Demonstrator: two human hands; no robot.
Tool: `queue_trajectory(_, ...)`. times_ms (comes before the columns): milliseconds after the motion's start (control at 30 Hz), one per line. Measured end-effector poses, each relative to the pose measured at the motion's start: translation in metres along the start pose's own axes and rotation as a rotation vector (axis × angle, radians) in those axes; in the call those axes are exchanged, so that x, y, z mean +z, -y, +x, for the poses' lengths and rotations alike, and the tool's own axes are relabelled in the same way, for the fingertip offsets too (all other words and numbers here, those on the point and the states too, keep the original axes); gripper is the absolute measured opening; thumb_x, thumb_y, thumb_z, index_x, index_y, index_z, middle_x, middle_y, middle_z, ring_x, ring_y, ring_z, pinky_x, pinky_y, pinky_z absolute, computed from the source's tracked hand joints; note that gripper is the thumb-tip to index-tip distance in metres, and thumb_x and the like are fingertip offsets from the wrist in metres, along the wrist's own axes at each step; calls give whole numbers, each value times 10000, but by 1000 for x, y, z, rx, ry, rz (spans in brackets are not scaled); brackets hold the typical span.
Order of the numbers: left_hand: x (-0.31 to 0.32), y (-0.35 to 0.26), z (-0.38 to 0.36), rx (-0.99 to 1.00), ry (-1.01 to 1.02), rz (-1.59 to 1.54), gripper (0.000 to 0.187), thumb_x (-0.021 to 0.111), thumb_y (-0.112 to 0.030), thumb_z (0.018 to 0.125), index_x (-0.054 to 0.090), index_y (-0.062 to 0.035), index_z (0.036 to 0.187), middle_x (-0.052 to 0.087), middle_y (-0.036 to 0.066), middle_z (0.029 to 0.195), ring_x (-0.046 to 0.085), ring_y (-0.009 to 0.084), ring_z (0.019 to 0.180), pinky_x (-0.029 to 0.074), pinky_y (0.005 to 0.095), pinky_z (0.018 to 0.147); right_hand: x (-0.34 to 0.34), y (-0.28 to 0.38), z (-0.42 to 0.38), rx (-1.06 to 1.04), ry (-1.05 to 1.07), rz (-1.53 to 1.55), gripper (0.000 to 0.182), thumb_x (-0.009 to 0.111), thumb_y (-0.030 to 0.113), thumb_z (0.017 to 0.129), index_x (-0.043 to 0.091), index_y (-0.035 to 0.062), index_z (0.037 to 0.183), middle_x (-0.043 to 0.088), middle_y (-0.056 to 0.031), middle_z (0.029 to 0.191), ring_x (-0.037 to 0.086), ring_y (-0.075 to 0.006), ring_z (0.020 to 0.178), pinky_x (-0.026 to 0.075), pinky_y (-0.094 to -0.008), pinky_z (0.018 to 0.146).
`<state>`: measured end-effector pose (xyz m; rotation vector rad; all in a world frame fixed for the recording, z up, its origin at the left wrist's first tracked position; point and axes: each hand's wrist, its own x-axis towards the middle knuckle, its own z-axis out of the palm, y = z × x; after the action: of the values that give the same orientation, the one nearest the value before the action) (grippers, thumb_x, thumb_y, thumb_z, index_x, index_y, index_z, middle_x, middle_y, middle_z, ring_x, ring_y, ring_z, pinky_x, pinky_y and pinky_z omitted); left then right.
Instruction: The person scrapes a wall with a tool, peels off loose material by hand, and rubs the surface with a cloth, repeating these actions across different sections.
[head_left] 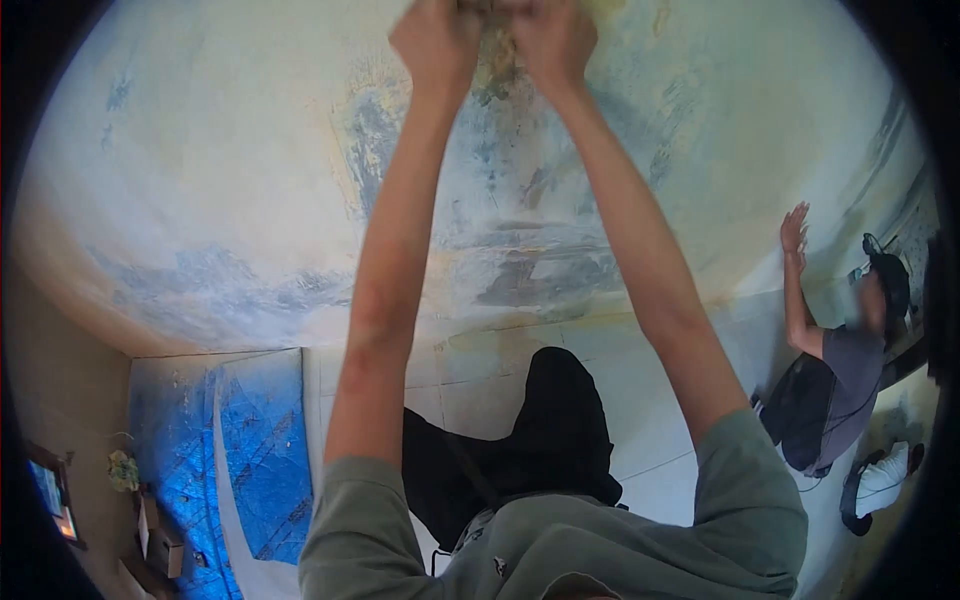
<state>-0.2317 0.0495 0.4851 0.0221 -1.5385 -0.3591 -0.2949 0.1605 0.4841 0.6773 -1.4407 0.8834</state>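
Both my arms reach up to the wall [260, 180], which has a worn, patchy pale surface with blue-grey and yellowish stains. My left hand [438, 42] and my right hand [557, 42] are close together at the top edge of the view, near a brownish, rough patch [497, 65]. Their fingers look curled in toward each other and closed. Blur and the frame edge hide the fingertips, and whatever they grip cannot be made out.
A co-worker [850, 360] in a dark cap sits by the wall on the right, one hand raised to it. A blue tarp [265, 470] lies at lower left, beside cardboard boxes [160, 540] and a framed picture [52, 495]. Pale floor tiles [470, 400] run below the wall.
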Motion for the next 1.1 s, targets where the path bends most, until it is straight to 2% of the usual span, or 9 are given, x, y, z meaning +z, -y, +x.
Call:
queue_trajectory(133, -8, -20, 81, 23, -26, -101, 123, 653, -94, 745, 578, -12, 692, 611, 178, 719, 619, 379, 680, 474, 430, 591, 15, 25, 72, 35, 44, -128, 146, 621, 126, 839, 636, -18, 821, 617, -172, 813, 616, -318, 742, 471, -406, 644)
queue_trajectory(267, 1, -15, 46, -15, -116, -89, 161, 630, -103, 757, 553, 2, 663, 612, 182, 720, 620, 372, 655, 471, 431, 572, 23, 14, 35, 77, -120, 38, 102, 666, 119, 755, 629, 46, 694, 581, -144, 712, 597, -345, 667, 457, -437, 578)
queue_trajectory(300, 14, -1, 22, 30, -185, -1, 78, 645, -97, 720, 578, -77, 688, 608, 120, 697, 614, 356, 635, 461, 449, 525, 23, 13, 21, 93, -161, 82, 104, 677, 117, 734, 627, 62, 662, 573, -136, 686, 593, -352, 648, 453, -444, 562)
queue_trajectory(467, -13, -4, -43, -125, 179, -23, 34, 640, -107, 723, 621, -84, 740, 627, 104, 789, 625, 355, 710, 482, 445, 590, -16, 10, -54, 148, 45, 67, 92, 691, 104, 722, 615, 105, 670, 566, -66, 740, 595, -329, 651, 444, -438, 529)
queue_trajectory(633, 3, -17, 50, 84, -35, -47, 33, 632, -79, 727, 601, -73, 735, 605, 102, 784, 614, 356, 714, 471, 447, 591, 5, 13, 37, 2, -178, -62, 56, 677, 113, 730, 629, 95, 709, 576, -86, 769, 594, -349, 682, 449, -449, 560)
queue_trajectory(700, 6, -23, 79, -23, 154, -26, 205, 667, -176, 756, 657, -28, 896, 658, 183, 998, 650, 337, 894, 498, 429, 739, 9, 19, 49, 22, -220, -6, 70, 677, 116, 735, 621, 86, 707, 575, -95, 775, 591, -358, 689, 449, -455, 566)
queue_trajectory(800, 15, -20, 29, 24, -150, -80, 57, 632, -58, 720, 583, -69, 745, 594, 115, 777, 605, 364, 706, 466, 450, 589, 10, 15, 21, 73, -231, 3, 97, 674, 118, 758, 609, 69, 705, 572, -123, 794, 580, -381, 696, 452, -467, 586)
queue_trajectory(933, 5, 2, -91, -84, 71, -75, 134, 631, -93, 715, 539, -79, 810, 569, 103, 857, 606, 356, 669, 470, 444, 531, -10, 0, -108, 167, -113, 7, 75, 683, 82, 766, 615, 68, 735, 569, -140, 775, 575, -383, 702, 449, -467, 581)
queue_trajectory(1100, -22, 16, -181, -111, 289, 31, 137, 626, -78, 736, 538, -99, 838, 536, 80, 871, 600, 334, 654, 456, 435, 500, -42, 15, -232, 471, 136, 83, 116, 726, 79, 781, 619, 50, 815, 600, -102, 707, 578, -272, 617, 445, -366, 570)
